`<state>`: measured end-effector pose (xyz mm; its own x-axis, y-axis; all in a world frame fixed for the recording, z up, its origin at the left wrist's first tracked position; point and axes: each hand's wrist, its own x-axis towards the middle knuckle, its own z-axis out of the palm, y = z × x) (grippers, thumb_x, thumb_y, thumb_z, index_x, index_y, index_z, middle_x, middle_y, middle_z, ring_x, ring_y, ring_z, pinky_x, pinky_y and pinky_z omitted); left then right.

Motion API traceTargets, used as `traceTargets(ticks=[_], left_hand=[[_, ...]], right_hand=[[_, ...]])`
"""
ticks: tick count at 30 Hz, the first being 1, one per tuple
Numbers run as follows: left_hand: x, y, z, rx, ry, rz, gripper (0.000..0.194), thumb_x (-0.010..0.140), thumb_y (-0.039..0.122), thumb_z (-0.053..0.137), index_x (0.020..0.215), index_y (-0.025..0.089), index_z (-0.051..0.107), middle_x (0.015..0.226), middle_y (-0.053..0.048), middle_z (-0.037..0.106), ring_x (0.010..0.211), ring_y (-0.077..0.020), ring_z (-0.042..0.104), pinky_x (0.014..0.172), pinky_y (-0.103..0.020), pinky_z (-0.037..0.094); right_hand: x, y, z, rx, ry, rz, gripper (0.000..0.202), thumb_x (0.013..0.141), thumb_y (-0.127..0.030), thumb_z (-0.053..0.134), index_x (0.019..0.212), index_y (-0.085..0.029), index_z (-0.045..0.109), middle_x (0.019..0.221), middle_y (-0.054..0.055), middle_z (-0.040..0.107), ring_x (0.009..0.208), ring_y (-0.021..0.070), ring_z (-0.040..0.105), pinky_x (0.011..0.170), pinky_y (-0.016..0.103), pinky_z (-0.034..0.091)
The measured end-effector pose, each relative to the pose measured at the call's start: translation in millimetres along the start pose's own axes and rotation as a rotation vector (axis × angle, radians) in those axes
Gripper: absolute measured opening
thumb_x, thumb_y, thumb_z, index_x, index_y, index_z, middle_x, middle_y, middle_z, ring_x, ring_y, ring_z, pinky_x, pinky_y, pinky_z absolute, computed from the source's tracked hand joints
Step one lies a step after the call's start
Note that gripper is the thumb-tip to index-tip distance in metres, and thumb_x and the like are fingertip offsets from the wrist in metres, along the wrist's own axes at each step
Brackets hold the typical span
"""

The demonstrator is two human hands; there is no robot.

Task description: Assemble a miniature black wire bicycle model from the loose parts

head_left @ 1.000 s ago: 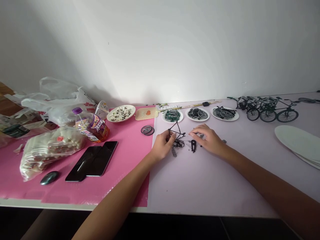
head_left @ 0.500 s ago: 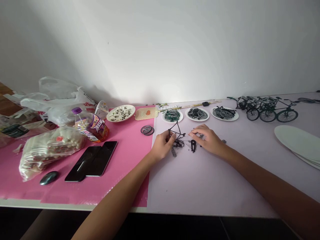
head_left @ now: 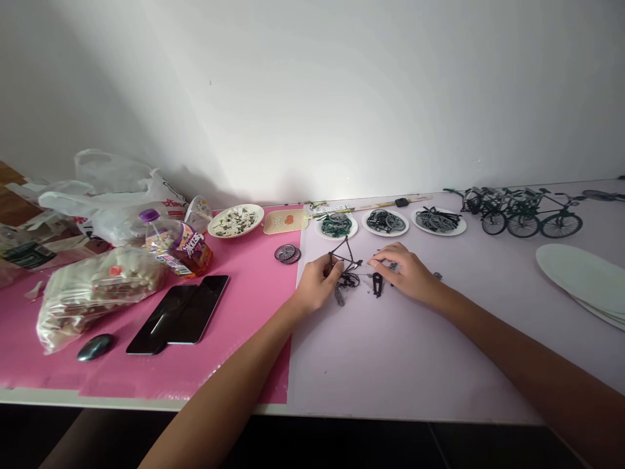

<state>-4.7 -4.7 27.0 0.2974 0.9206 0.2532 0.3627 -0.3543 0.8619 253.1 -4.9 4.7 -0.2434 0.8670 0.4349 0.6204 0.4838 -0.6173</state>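
plain pale wall (head_left: pixel 342 98) rises behind a long table, its left part covered by a pink sheet (head_left: pixel 244 352) and its right part by a pale lilac sheet (head_left: pixel 381 371). near the middle, just right of the line where the two sheets meet, the left hand (head_left: pixel 317 284) pinches a small dark bicycle frame (head_left: pixel 350 262) between thumb and fingers, the frame tilted up above the lilac sheet. to its right, the right hand (head_left: pixel 406 272) has thumb and fingertips drawn close together, apart from the frame; whether they grip a tiny piece, one cannot tell. below and between the hands lie a slotted black part (head_left: pixel 377 284) and a tangle of dark curved parts (head_left: pixel 350 281), with smaller bits partly hidden by the right hand.

on the pink side, left of the left hand, two black wheels (head_left: pixel 287 254) overlap. on the far side stand three small white plates of parts: green pieces (head_left: pixel 336 226) on the left one, dark wheels and pieces (head_left: pixel 387 222) on the middle one, more (head_left: pixel 441 221) on the right one. farther right, assembled bicycles (head_left: pixel 525 216) stand crowded together. two dark phones (head_left: pixel 166 319) overlap at left, near a dark mouse (head_left: pixel 96 347).
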Motion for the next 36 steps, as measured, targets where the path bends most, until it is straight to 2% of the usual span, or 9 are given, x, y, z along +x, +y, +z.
traceTargets(ticks=[4,11,14,23,29,36], left_hand=[[-0.2,1.6,-0.6,0.018,-0.001,0.001,0.033,0.100,0.043,0.056,0.075,0.021,0.053,0.067,0.001,0.050,0.061,-0.0141,0.044,0.060,-0.027,0.033],[-0.4,2.8,-0.8,0.023,-0.010,-0.012,0.033,0.100,0.043,0.055,0.075,0.022,0.052,0.066,0.002,0.049,0.061,-0.0142,0.043,0.061,-0.027,0.033],[0.1,1.6,-0.5,0.019,-0.009,-0.012,0.033,0.100,0.043,0.056,0.075,0.022,0.051,0.066,0.002,0.049,0.062,-0.0143,0.043,0.061,-0.028,0.033],[3.4,-2.7,1.0,-0.124,0.030,-0.067,0.035,0.100,0.048,0.059,0.077,0.021,0.055,0.067,0.002,0.045,0.060,-0.0138,0.043,0.059,-0.028,0.033],[6.1,-2.3,-1.9,-0.145,0.111,-0.103,0.027,0.101,0.039,0.058,0.082,0.019,0.058,0.070,0.002,0.049,0.064,-0.0133,0.047,0.063,-0.027,0.037],[9.1,-2.7,-2.7,-0.116,0.176,-0.155,0.020,0.100,0.029,0.055,0.086,0.018,0.061,0.079,-0.001,0.059,0.072,-0.0148,0.053,0.070,-0.028,0.041]], right_hand=[[-0.4,0.9,-0.2,-0.006,-0.013,-0.017,0.021,0.102,-0.044,0.065,0.098,-0.029,0.079,0.104,0.007,0.079,0.115,0.0316,0.066,0.096,0.049,0.056],[-0.9,2.4,0.1,-0.006,-0.019,-0.002,0.021,0.101,-0.044,0.065,0.099,-0.029,0.080,0.104,0.008,0.079,0.116,0.0323,0.065,0.090,0.047,0.058],[-0.6,4.1,0.4,-0.012,-0.021,-0.013,0.020,0.101,-0.043,0.066,0.098,-0.029,0.080,0.104,0.007,0.079,0.115,0.0320,0.066,0.093,0.048,0.057],[-0.9,5.8,0.5,-0.019,-0.020,-0.017,0.022,0.101,-0.046,0.065,0.100,-0.029,0.080,0.105,0.008,0.079,0.117,0.0325,0.066,0.096,0.050,0.057],[0.2,9.1,0.5,-0.046,0.034,-0.043,0.023,0.101,-0.047,0.064,0.099,-0.030,0.078,0.104,0.007,0.079,0.113,0.0329,0.066,0.098,0.052,0.055],[1.9,2.3,-4.2,-0.062,0.135,-0.047,0.019,0.102,-0.039,0.061,0.099,-0.029,0.076,0.103,0.007,0.079,0.116,0.0336,0.065,0.099,0.051,0.054]])
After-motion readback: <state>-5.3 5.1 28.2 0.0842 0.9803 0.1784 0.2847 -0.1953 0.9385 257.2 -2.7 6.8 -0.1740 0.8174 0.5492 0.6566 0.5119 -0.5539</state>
